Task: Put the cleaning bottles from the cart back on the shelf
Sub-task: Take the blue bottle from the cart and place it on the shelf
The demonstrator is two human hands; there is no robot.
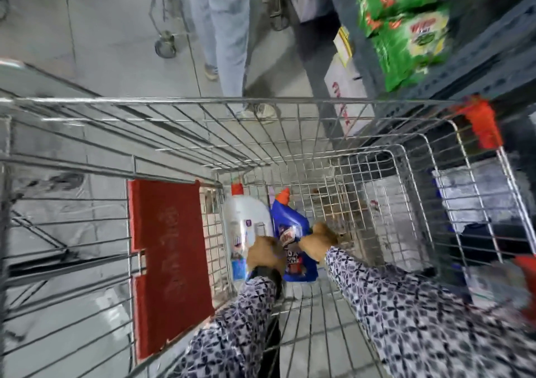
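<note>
Two cleaning bottles lie at the bottom of a wire cart [290, 100]. The white bottle [245, 219] has a red cap and lies on the left. The blue bottle [290, 223] has an orange cap and lies on the right. Both my hands reach down into the cart. My left hand [265, 254] rests over the lower part of the white bottle, and a dark band is on its wrist. My right hand [319, 241] is closed on the blue bottle's right side at its middle. The lower ends of both bottles are partly hidden by my hands.
A red plastic seat flap [168, 261] hangs on the cart's left inner side. A dark shelf [478, 67] with green packets [406, 29] stands at the upper right. A person in light jeans [223, 29] stands just beyond the cart. Another cart's wheel [165, 46] is on the floor behind.
</note>
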